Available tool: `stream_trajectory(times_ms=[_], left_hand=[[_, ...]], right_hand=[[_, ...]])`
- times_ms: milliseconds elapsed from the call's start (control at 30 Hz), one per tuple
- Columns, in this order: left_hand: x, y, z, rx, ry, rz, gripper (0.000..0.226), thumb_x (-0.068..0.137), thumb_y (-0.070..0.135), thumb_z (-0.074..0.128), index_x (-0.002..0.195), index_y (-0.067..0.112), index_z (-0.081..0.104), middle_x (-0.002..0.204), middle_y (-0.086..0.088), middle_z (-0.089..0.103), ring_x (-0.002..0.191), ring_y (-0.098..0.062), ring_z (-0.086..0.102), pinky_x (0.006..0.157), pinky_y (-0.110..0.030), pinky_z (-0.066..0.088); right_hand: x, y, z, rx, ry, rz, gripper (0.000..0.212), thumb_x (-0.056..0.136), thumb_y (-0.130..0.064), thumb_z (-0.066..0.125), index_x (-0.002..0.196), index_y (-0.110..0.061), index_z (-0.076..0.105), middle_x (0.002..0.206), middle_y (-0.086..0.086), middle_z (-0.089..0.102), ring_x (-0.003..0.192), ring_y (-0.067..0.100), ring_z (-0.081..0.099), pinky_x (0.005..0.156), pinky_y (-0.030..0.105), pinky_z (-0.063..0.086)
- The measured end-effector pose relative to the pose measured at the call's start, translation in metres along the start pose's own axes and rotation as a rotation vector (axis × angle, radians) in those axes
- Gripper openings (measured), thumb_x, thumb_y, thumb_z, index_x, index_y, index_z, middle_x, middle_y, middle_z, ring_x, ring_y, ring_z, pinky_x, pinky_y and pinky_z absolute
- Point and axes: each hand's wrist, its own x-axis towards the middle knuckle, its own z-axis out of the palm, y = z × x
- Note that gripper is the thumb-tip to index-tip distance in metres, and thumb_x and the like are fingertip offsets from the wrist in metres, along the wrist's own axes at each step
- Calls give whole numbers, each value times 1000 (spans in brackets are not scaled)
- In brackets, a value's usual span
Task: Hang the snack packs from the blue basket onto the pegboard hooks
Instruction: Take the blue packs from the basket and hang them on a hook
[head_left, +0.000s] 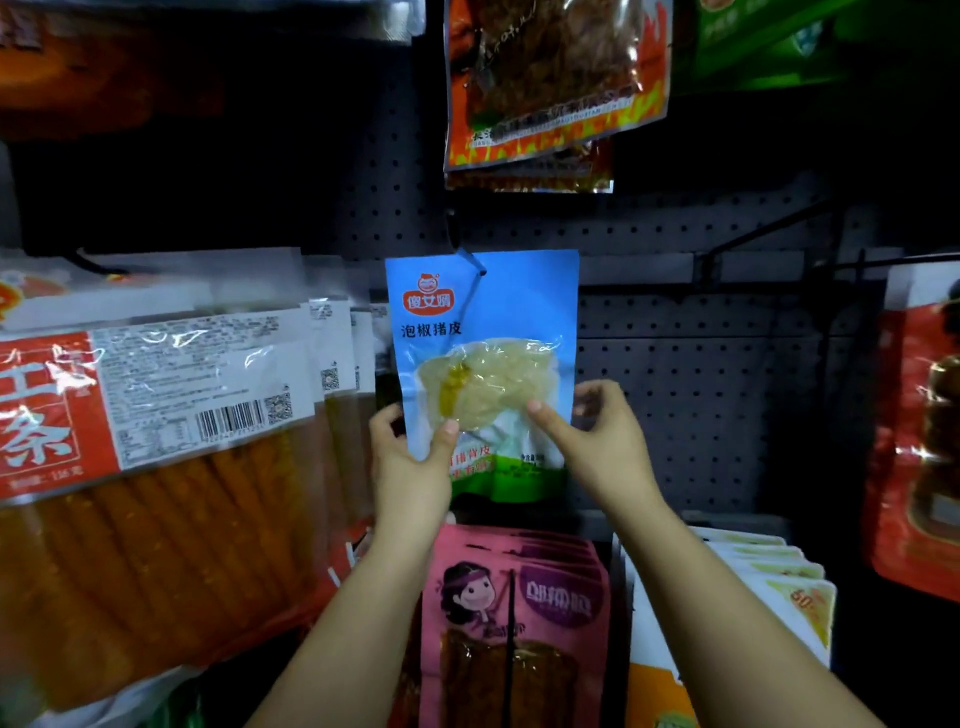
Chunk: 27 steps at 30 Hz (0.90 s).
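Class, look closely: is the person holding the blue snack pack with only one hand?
No: the left hand and the right hand both pinch the lower part of the blue snack pack.

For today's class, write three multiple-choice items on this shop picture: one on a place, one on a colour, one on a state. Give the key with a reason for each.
1. Where are the pink snack packs?
A. Below the blue snack pack
B. Above it
C. In a hand

2. What colour is the upper part of the snack pack being held?
A. Red
B. Blue
C. Black

3. How is that pack held?
A. Left hand only
B. Right hand only
C. Both hands

Key:
1 A, they hang under its lower edge.
2 B, its top is blue around a clear window.
3 C, the left hand and right hand each pinch its lower part, thumbs in front.
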Motion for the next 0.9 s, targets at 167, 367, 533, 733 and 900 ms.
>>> stream_trajectory(times_ms=[167, 367, 533, 733, 900], left_hand=[[11, -3, 2, 65, -6, 69, 20, 89, 20, 62, 110, 18, 60, 95, 6, 66, 100, -20, 64, 74, -24, 50], [18, 3, 4, 24, -27, 15, 15, 90, 17, 61, 105, 14, 62, 90, 2, 65, 87, -17, 63, 64, -17, 47], [0, -10, -7, 32, -30, 33, 17, 90, 25, 62, 105, 22, 55, 95, 6, 64, 90, -14, 63, 75, -26, 49], [-27, -42, -23, 48, -62, -188, 26, 93, 23, 57, 112, 6, 59, 94, -12, 66, 87, -29, 65, 84, -40, 52], [-72, -38, -46, -10, -125, -218, 13, 92, 20, 58, 99, 10, 63, 71, 6, 64, 59, 0, 55, 56, -12, 45]], right_hand=[[-1, 8, 7, 25, -83, 26, 43, 87, -45, 61, 122, -23, 50, 105, -15, 56, 93, 6, 55, 77, 17, 44], [-2, 7, 17, 56, -17, 1, 36, 90, -36, 62, 65, -25, 38, 59, -12, 36, 50, 3, 36, 44, 10, 32], [-15, 19, 16, 114, -122, 133, 38, 89, -44, 59, 73, -12, 46, 69, 8, 40, 63, 16, 41, 61, 29, 35], [-46, 27, 11, 147, -205, 204, 24, 93, -29, 59, 81, -8, 59, 67, 6, 60, 48, 5, 51, 48, 13, 38], [-81, 27, -6, 210, -214, 292, 25, 90, -17, 64, 111, -6, 58, 64, -2, 52, 54, 7, 47, 61, 21, 39]])
